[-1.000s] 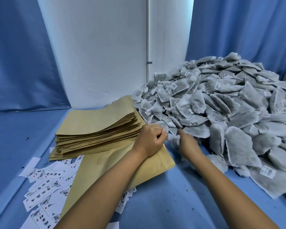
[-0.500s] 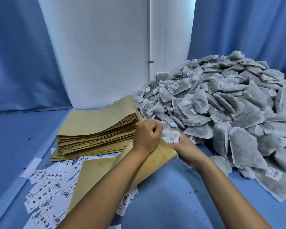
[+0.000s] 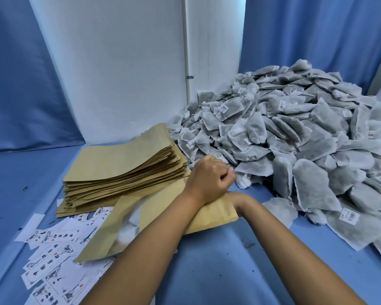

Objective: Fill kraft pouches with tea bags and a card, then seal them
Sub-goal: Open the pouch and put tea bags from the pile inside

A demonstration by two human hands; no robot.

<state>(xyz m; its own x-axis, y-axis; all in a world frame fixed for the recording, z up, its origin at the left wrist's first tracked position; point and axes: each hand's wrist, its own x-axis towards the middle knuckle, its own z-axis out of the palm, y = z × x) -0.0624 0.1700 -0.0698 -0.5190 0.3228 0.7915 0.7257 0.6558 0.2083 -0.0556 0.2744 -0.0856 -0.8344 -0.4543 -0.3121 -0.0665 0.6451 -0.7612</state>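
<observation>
Both forearms cross over the kraft pouch [image 3: 209,213] on the blue table [image 3: 218,271]. Left hand [image 3: 211,178] fisted on the pouch's mouth; right hand hidden inside the pouch, grip unclear. Tea bags [image 3: 295,137] heaped right.

Cards [image 3: 51,256] at near-left corner of counter: black Chinese-style characters plus small red seal marks, too blurred to read. Tea bags [image 3: 295,146] heaped at far-right carry small white tags [image 3: 348,216] with barcode-like print, illegible. No other text visible.
</observation>
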